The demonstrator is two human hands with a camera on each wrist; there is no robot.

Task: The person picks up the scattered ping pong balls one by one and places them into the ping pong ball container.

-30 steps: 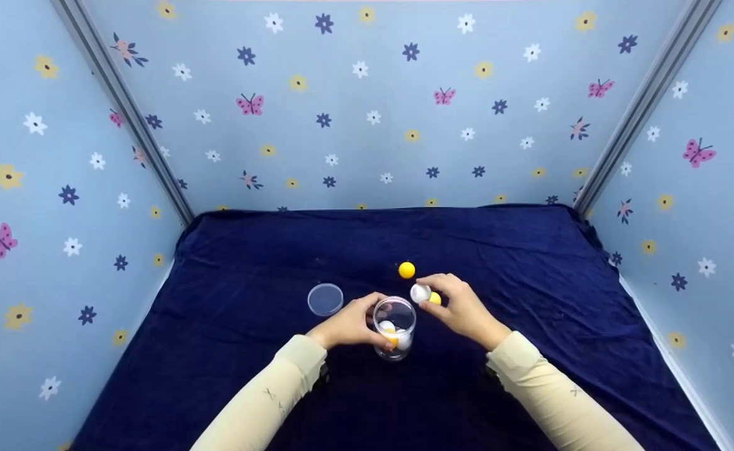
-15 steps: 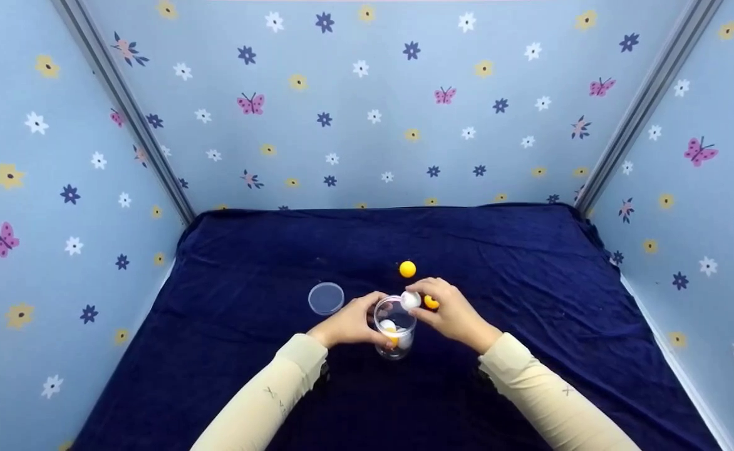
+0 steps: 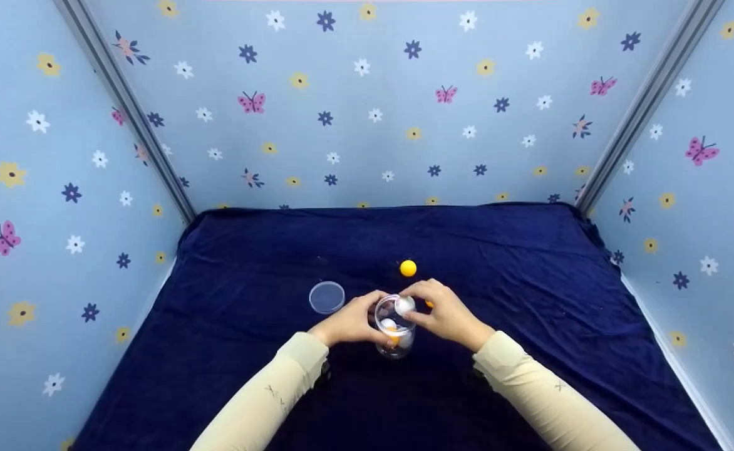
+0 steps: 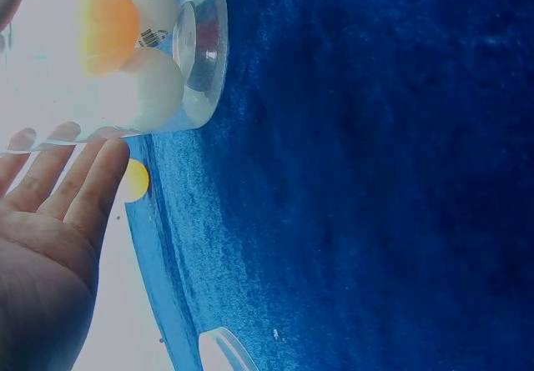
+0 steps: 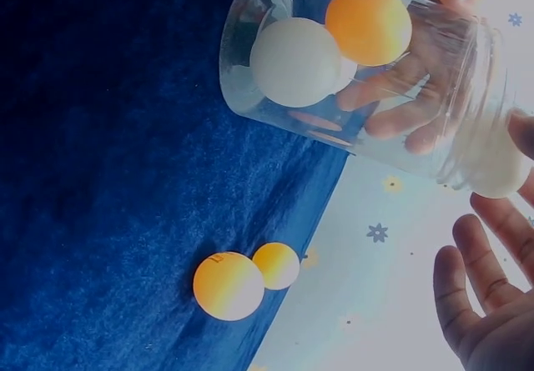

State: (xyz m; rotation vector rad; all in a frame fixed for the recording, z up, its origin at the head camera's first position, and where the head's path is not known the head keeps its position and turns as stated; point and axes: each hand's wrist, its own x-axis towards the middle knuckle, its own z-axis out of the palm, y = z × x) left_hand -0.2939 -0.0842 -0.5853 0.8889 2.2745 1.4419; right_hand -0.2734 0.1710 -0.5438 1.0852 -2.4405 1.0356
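Both hands meet at the clear jar [image 3: 395,329] near the front of the bench [image 3: 530,300]. Her left hand [image 3: 348,324] wraps the jar's side, steadying it. Her right hand [image 3: 442,313] pinches a white ball [image 3: 404,305], which a second ago was off to the right and now sits over the jar's mouth, ready to join the balls inside. One orange ball [image 3: 408,268] lies behind, another just beside the right hand; the lid [image 3: 327,297] rests to the left.

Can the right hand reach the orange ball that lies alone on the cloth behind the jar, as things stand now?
Probably yes. The orange ball lies free on the blue cloth, just beyond the right hand, with nothing between them. But the hand now pinches a white ball at the mouth of the jar.
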